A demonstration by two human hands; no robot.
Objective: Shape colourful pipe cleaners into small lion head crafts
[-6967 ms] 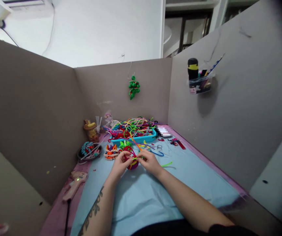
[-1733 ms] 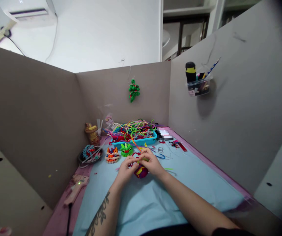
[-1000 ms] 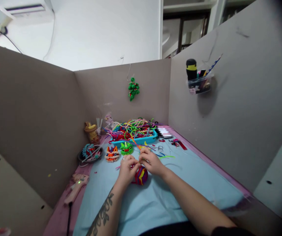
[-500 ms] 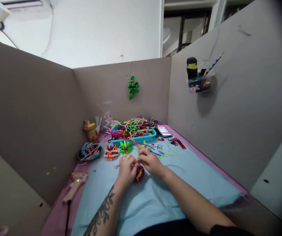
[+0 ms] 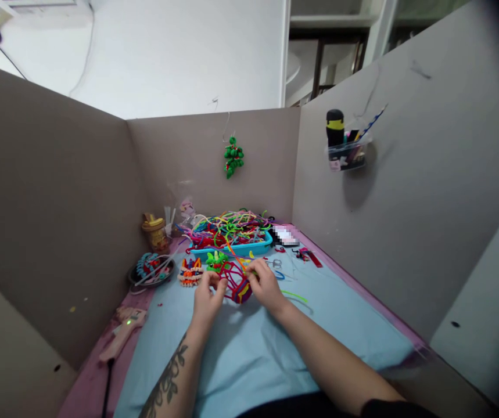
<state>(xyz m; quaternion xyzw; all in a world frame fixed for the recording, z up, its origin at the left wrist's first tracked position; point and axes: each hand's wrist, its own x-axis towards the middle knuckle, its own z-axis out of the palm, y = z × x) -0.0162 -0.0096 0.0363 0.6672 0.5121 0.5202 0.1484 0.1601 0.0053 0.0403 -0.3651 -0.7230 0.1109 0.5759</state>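
Note:
Between my two hands is a pipe-cleaner craft piece [image 5: 241, 293], with an open red lattice on its upper left and a rounded purple and yellow part below. My left hand [image 5: 208, 297] pinches its left edge between thumb and fingers. On the right side, my right hand [image 5: 265, 285] is closed on its edge, fingertips partly hidden. Just behind it sits a green pipe-cleaner figure [image 5: 215, 260], partly covered by the lattice. An orange and cream pipe-cleaner figure [image 5: 190, 273] stands left of that, near my left hand.
A blue tray [image 5: 255, 248] heaped with colourful pipe cleaners stands at the back. Left are a dark bowl [image 5: 168, 274], a yellow-lidded cup [image 5: 157, 235] and a pink glue gun [image 5: 122, 335]. Scissors [image 5: 277, 263] and a phone [image 5: 286, 235] lie right. Grey panels surround the table.
My hands have moved apart, the left one leftward. The craft piece has been raised and turned, so its red lattice now shows. The view has shifted slightly.

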